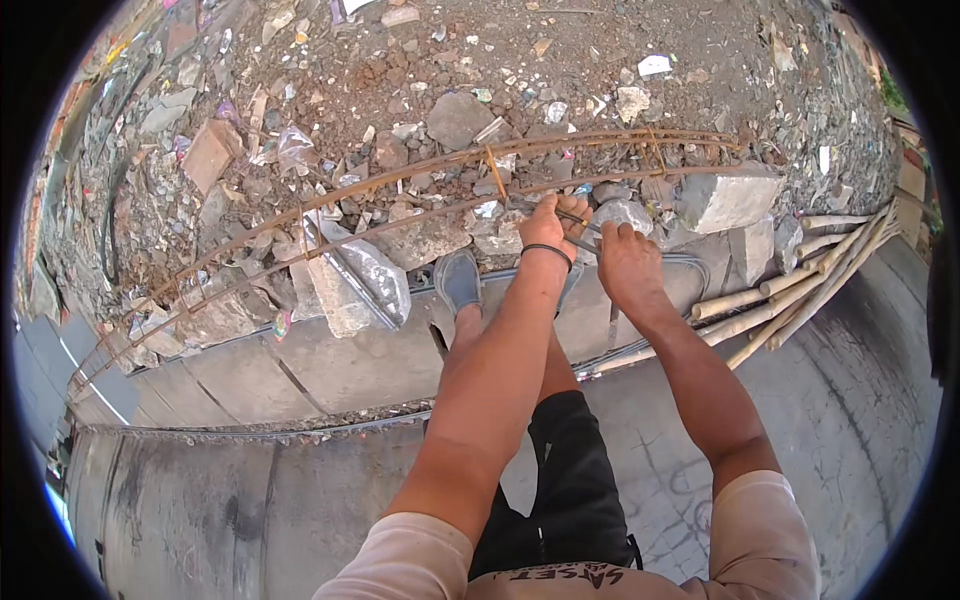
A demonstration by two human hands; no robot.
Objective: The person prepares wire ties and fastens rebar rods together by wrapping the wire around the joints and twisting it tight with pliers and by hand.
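A long, rusty rebar frame (pixel 390 181) with square ties lies across the rubble in front of me. My left hand (pixel 556 222), with a black band at its wrist, is closed around a dark metal tool or bar beside the lower rod. To its right, my right hand (pixel 628 262) is closed on the near end of the same dark metal. Its exact shape is partly hidden by my fingers. A rusty tie (pixel 496 173) stands just left of my left hand.
Bamboo poles (pixel 800 290) lie at the right. A concrete block (pixel 730 200) sits under the frame's right end. Plastic sheeting (pixel 375 275), a brick (pixel 212 155) and stones are at the left. My shoe (pixel 458 279) is near the concrete edge.
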